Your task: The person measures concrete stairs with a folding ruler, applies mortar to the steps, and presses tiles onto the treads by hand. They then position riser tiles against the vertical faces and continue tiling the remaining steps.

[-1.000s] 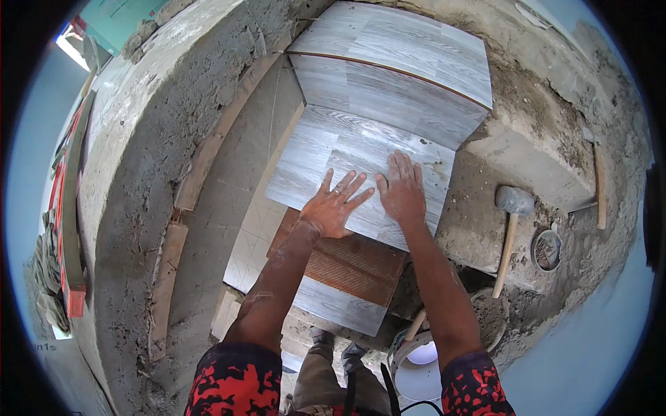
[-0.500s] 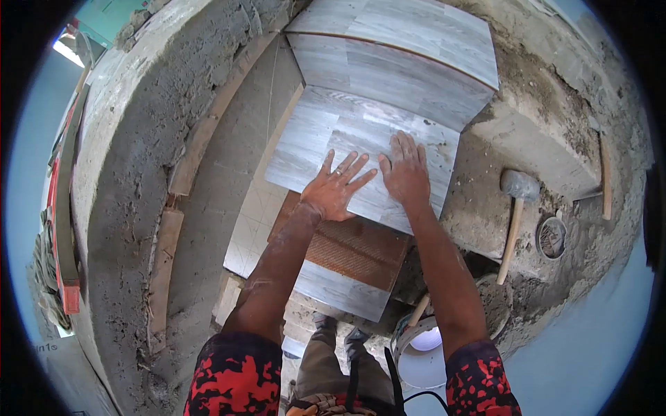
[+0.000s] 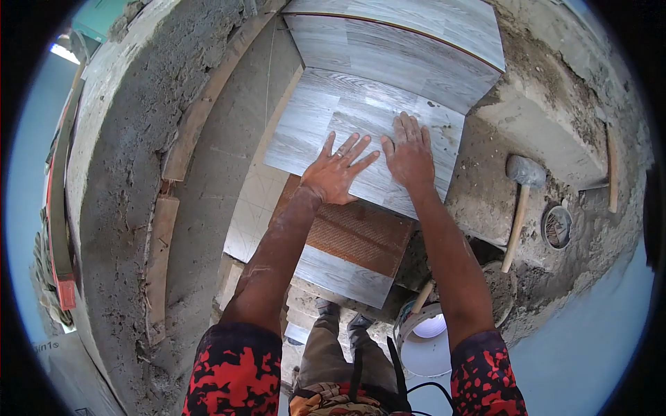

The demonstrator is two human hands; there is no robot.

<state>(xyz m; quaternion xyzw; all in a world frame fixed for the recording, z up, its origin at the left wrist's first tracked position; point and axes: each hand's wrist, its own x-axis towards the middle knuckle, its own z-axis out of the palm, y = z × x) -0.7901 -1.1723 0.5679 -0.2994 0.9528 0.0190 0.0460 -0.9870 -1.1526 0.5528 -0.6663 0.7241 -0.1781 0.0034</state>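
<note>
A grey wood-patterned tile [image 3: 374,104] lies flat as a step tread below an upright tile [image 3: 402,59] of the same pattern. My left hand [image 3: 338,170] rests with spread fingers on the tread tile near its front edge, a ring on one finger. To its right, my right hand [image 3: 409,154] lies palm down on the same tile, its fingers stretched out and its thumb apart. Neither hand holds anything. Beneath the tile's front edge shows a brown textured panel [image 3: 357,239], with another grey tile surface [image 3: 343,281] lower down.
A mallet [image 3: 525,173] with a wooden handle lies at the right, beside a round container [image 3: 556,227]. A white bucket [image 3: 424,347] stands by my right forearm. Along the left runs a rough concrete wall [image 3: 132,139] with wooden strips [image 3: 161,256].
The view has shifted slightly, so the upper steps sit a little higher in it. Both hands remain flat on the tile, with hardly any movement across it.
</note>
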